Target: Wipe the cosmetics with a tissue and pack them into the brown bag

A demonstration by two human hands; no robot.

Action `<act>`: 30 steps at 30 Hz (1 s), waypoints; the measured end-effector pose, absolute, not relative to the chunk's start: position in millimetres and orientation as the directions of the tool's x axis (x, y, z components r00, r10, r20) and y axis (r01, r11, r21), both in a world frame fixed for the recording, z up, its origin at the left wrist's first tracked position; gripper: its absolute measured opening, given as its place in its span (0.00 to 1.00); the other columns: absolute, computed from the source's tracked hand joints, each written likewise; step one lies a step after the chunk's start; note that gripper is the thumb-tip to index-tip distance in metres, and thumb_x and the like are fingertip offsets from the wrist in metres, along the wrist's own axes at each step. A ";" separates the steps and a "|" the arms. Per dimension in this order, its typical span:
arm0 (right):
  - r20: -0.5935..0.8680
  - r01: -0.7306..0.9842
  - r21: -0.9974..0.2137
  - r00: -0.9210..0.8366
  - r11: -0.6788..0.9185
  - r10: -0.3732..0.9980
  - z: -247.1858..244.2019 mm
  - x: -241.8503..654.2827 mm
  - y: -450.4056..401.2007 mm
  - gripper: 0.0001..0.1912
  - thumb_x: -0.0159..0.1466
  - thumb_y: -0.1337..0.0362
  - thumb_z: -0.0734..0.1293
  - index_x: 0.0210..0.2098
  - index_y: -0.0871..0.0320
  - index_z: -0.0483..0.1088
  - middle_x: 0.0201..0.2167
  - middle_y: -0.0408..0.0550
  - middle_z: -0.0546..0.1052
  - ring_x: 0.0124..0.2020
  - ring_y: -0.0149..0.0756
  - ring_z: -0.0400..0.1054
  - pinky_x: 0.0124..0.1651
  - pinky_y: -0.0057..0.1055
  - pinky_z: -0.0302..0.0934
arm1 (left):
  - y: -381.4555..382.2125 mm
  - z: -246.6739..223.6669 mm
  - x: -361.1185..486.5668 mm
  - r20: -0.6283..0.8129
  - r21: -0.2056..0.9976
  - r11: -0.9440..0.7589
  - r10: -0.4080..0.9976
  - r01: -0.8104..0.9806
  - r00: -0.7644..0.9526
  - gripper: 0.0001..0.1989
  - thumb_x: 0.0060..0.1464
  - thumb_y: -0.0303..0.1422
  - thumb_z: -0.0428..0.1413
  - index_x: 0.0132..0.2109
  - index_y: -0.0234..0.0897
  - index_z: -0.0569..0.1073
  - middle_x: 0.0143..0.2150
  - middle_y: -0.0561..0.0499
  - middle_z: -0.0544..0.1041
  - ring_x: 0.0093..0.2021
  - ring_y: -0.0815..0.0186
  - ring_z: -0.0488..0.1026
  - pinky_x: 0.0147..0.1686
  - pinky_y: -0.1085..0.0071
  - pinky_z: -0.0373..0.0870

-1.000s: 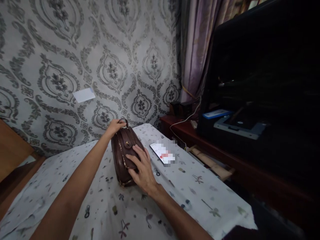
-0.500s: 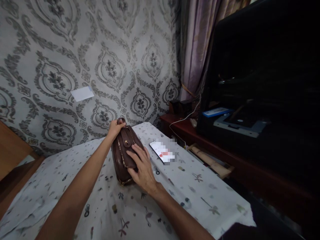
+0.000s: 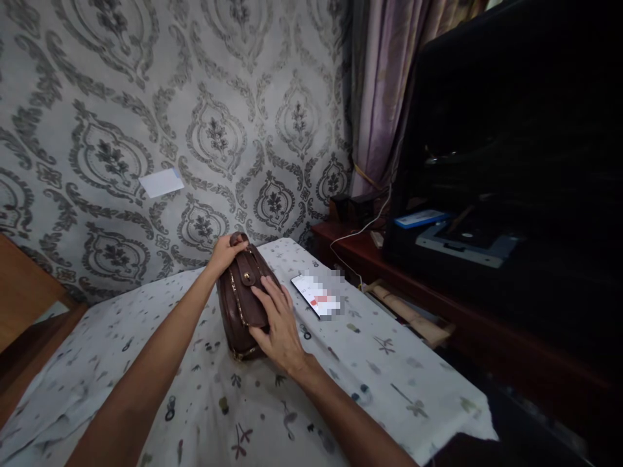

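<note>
A dark brown leather bag (image 3: 237, 305) with gold-coloured zips and a clasp rests on the white patterned cloth (image 3: 379, 370). My left hand (image 3: 228, 251) is closed at the far end of the bag, its fingers round the short handle. My right hand (image 3: 278, 322) lies spread over the bag's right side, fingers apart and touching the leather. Just right of the bag, a phone (image 3: 311, 295) lies face up with its screen lit and partly blurred.
A patterned wall with a white card (image 3: 161, 183) stands behind. To the right are a dark red cabinet (image 3: 348, 240), an open drawer (image 3: 413, 314), a white cable (image 3: 357, 231) and a large black screen (image 3: 511, 130). Wooden furniture (image 3: 24, 292) is at left.
Both hands keep their places on the bag. The left hand and the bag's handle have shifted very slightly; the right hand's fingers have moved a little to the right.
</note>
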State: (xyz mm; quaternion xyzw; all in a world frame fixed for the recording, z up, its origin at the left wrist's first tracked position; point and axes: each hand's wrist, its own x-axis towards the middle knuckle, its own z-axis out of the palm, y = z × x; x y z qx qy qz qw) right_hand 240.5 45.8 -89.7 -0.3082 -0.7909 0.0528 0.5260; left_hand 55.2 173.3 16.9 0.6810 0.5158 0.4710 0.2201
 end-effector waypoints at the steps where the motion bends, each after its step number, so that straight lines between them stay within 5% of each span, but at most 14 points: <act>1: 0.800 0.436 -0.404 -0.258 0.804 0.542 -89.8 240.4 46.0 0.32 0.61 0.65 0.64 0.64 0.59 0.59 0.68 0.59 0.60 0.71 0.49 0.50 0.71 0.54 0.43 | 172.0 17.2 55.4 0.409 0.787 -0.371 0.912 0.492 0.033 0.13 0.42 0.43 0.61 0.25 0.38 0.72 0.23 0.54 0.72 0.26 0.65 0.67 0.30 0.70 0.63; 11: 0.804 0.429 -0.392 -0.269 0.814 0.530 -91.2 241.6 46.6 0.29 0.63 0.63 0.63 0.63 0.58 0.60 0.67 0.58 0.62 0.71 0.49 0.50 0.71 0.55 0.43 | 160.2 22.5 46.3 0.365 0.808 -0.347 0.929 0.475 0.058 0.18 0.42 0.47 0.63 0.34 0.37 0.75 0.30 0.52 0.75 0.32 0.63 0.69 0.35 0.70 0.64; 19: 0.810 0.437 -0.427 -0.205 0.792 0.550 -93.0 239.3 44.0 0.29 0.60 0.65 0.66 0.61 0.58 0.64 0.72 0.59 0.48 0.74 0.56 0.38 0.70 0.57 0.47 | 140.1 37.2 14.4 0.305 0.800 -0.293 0.950 0.523 0.065 0.16 0.40 0.45 0.66 0.27 0.37 0.75 0.23 0.54 0.71 0.26 0.66 0.66 0.29 0.71 0.60; 30: 0.823 0.401 -0.419 -0.212 0.815 0.527 -91.3 241.6 40.4 0.25 0.64 0.69 0.63 0.59 0.49 0.70 0.70 0.50 0.55 0.74 0.53 0.37 0.68 0.59 0.51 | 141.6 18.7 7.1 0.380 0.831 -0.319 0.924 0.457 -0.047 0.15 0.38 0.44 0.64 0.28 0.37 0.74 0.26 0.52 0.74 0.29 0.63 0.70 0.33 0.68 0.66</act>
